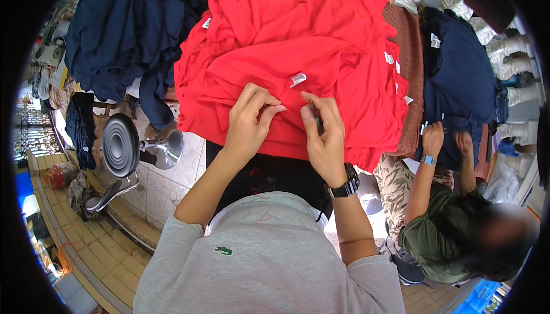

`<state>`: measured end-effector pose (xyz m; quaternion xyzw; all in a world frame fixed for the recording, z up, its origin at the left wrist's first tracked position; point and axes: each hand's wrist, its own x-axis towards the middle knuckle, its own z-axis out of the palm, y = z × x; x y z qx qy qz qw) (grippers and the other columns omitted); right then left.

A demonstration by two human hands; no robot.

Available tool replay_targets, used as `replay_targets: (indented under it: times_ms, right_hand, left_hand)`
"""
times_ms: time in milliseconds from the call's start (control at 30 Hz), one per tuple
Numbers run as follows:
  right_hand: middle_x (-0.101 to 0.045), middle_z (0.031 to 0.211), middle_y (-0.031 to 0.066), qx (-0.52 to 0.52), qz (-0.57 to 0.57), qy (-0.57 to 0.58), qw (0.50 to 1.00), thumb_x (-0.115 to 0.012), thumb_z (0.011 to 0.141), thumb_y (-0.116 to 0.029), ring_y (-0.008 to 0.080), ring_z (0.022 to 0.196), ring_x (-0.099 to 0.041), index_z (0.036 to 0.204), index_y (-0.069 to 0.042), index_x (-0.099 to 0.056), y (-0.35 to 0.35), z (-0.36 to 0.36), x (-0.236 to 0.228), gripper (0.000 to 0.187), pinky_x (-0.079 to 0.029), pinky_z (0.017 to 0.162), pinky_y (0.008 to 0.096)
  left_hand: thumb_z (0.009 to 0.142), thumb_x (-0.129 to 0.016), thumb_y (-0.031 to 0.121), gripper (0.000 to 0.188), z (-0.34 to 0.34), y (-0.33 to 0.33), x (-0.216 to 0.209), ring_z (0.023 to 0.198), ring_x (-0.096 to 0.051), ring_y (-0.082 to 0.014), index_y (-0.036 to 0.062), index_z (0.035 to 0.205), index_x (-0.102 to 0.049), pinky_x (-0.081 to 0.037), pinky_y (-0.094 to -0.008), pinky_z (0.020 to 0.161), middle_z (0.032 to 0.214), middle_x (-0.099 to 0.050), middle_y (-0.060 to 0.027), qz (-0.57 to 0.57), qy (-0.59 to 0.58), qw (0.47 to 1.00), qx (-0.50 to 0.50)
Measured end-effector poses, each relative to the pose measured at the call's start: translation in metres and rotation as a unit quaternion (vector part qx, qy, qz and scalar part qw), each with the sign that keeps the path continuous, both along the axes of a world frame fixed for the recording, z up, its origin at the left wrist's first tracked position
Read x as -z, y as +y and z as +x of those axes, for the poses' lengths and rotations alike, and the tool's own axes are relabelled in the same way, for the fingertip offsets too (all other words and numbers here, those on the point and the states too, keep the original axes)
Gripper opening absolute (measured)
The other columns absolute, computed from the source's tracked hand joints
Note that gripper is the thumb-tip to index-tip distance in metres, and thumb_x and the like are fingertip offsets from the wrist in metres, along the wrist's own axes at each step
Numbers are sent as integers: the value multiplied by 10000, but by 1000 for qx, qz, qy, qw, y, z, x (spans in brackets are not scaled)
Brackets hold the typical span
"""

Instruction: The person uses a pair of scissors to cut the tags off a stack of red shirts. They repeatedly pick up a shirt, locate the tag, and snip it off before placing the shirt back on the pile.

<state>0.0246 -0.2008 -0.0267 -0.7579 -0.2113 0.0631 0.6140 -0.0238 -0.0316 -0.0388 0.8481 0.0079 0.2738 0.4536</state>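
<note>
A thick pile of red garments (275,27) lies in front of me, with small white labels showing on several of them. Just above its near edge, my left hand (252,116) is closed in a pinch; whatever sits between thumb and fingertips is too small to make out. My right hand (325,133), wearing a black watch, is closed around a small dark tool (318,120), mostly hidden by the fingers. A short gap separates the two hands. Right beyond them, a white label (298,79) stands up from the red cloth.
Dark blue garments (134,22) are heaped at the left, and more navy garments (458,73) at the right. A co-worker's hands (433,139) are on those. A black round-seated stool (120,145) stands at my left. White balusters (513,65) line the right side.
</note>
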Motion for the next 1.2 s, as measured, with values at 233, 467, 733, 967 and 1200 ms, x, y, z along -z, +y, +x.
replay_targets:
  times_ms: [233,467,733,967,1200]
  right_hand:
    - [-346,642,-33,-131,97,362,918,-302,1112,-434,73,552,-317,970,-4,-585,11,-23,-6,533,-297,505,257]
    - [-348,646,-42,-131,91,361,919,-299,1111,-449,62,548,-312,914,-7,-568,19,-28,-1,554,-285,496,255]
    - [-402,637,-46,-95,94,316,939,-418,1092,-445,45,547,-329,855,-11,-587,24,-25,8,523,-278,486,249]
    - [-401,595,-62,-90,98,360,923,-500,1069,-411,32,495,-285,803,-46,-618,21,-19,4,466,-215,462,228]
    - [-414,592,-59,-72,108,357,925,-535,1057,-404,31,486,-287,803,-47,-629,26,-21,5,448,-215,457,227]
  left_hand:
    - [884,-671,-45,73,-15,1,0,803,-649,-263,-19,928,-618,-518,-342,719,895,-624,-129,-69,22,997,9]
    - [893,-669,-38,72,-19,2,6,817,-663,-253,-15,944,-625,-524,-333,732,927,-652,-128,-140,25,990,23]
    - [864,-681,-60,89,-21,3,-2,823,-653,-241,-14,930,-642,-521,-327,738,919,-659,-116,-71,-6,997,43]
    - [840,-677,-76,110,-23,7,-4,829,-631,-261,-16,924,-640,-510,-343,723,913,-645,-121,-25,-10,998,59]
    - [838,-669,-83,119,-23,3,-9,818,-617,-273,-27,932,-625,-510,-350,711,919,-593,-123,-19,-9,998,58]
